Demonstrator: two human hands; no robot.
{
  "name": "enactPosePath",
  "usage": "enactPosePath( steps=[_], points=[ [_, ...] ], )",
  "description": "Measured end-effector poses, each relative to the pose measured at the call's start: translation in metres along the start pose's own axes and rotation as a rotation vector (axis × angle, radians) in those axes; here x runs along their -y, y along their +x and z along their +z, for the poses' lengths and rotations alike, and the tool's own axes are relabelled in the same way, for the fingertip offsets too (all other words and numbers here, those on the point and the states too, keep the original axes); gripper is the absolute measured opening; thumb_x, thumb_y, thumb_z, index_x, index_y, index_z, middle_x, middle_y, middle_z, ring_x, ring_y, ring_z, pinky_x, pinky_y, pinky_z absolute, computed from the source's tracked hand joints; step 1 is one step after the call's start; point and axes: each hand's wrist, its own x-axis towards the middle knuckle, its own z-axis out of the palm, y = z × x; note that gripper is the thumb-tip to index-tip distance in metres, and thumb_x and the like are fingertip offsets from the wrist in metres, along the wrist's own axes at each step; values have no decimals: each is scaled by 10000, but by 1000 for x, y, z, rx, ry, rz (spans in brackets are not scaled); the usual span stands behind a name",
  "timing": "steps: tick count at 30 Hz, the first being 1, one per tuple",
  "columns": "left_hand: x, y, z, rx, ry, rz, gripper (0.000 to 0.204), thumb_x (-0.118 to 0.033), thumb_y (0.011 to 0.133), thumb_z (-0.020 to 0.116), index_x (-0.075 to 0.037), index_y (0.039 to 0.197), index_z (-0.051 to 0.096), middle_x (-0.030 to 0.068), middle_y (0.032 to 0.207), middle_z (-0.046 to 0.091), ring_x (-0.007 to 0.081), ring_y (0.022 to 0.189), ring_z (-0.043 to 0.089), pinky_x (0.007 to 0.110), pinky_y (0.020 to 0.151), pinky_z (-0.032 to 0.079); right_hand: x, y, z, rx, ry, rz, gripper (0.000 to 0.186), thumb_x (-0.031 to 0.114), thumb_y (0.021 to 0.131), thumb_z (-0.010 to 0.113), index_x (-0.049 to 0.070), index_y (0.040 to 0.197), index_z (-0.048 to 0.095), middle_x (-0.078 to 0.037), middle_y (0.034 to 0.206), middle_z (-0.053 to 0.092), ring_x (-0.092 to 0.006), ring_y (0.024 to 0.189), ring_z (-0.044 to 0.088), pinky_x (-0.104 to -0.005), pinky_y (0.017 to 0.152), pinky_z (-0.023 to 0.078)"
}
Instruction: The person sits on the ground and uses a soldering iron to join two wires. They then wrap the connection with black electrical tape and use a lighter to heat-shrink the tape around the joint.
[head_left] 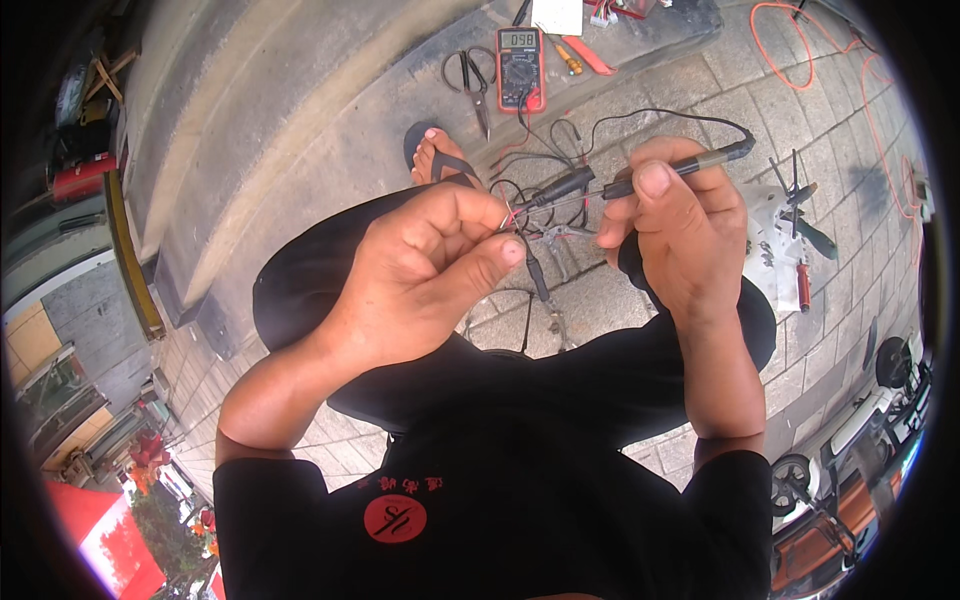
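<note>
My left hand is closed in a pinch on thin wires, one of them reddish, between thumb and forefinger. Two black connectors, an upper one and a lower one, lie close to these fingertips. In my right hand is a black test probe, gripped like a pen. Its thin metal tip points left toward the pinched wires; whether it touches them I cannot tell. A black lead runs from the probe's back end to the left. Beyond my hands lies a red multimeter with its display lit.
Black-handled scissors and a small screwdriver flank the multimeter on the stone step. On the paving at right are more tools on a white sheet and an orange cable. My sandalled foot rests near the leads.
</note>
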Motion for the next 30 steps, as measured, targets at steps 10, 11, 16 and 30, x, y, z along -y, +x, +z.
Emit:
enactPosePath(
  steps=[10,11,16,30],
  points=[
    [3,3,-1,5,3,151,150,-5,1010,635,15,1150,584,-2,1020,631,38,933,592,206,822,479,10,24,6,214,270,-4,315,230,998,665,-42,1156,664,-105,838,694,-208,679,654,-323,659,523],
    [5,4,-1,-2,1,165,148,-9,1006,645,12,1138,582,-10,979,624,34,908,609,197,797,489,7,26,9,226,261,-2,306,228,1000,662,-44,1140,671,-105,836,695,-205,679,653,-321,661,522],
    [6,2,-6,33,2,170,148,-3,1011,631,-10,1152,585,16,1075,654,68,1008,608,243,913,478,-2,37,15,278,244,9,277,217,1033,602,-32,1139,665,-86,841,690,-178,691,636,-340,679,528],
    [10,3,-7,15,-31,210,171,-1,1002,644,-2,1156,571,27,1054,656,84,1000,633,245,896,511,-2,37,24,259,251,31,255,190,996,663,-42,1096,694,-97,832,686,-164,656,619,-325,646,522]
  ],
)
